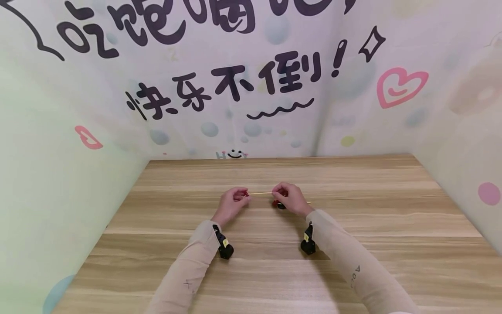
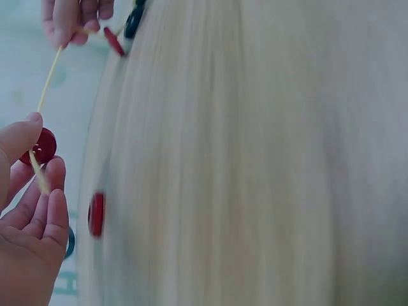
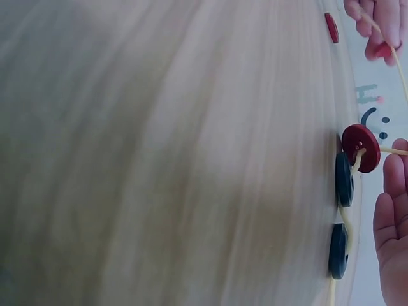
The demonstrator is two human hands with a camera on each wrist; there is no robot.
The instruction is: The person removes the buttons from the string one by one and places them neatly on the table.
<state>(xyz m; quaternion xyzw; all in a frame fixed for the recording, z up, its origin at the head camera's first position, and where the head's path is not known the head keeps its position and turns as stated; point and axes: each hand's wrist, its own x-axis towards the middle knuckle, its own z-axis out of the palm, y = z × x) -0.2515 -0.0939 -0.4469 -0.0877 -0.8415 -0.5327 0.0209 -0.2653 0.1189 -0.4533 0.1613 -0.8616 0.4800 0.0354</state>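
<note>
While left grip (image 1: 234,199) pinches red button (image 2: 43,146), cord (image 1: 260,193) runs to right grip (image 1: 289,197).

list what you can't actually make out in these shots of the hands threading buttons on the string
- Head view: the buttons under the right hand are too small and mostly covered by its fingers to count.
- Left wrist view: the left hand covers part of the red button, hiding whether the string passes through a hole.
- Right wrist view: the string's far end is cut off by the bottom edge below the dark buttons.
- Both wrist views: the table is blurred.

wooden table (image 1: 353,244) (pale, striped grain) | on it: loose red button (image 2: 96,214), strung buttons (image 3: 342,210)
</note>
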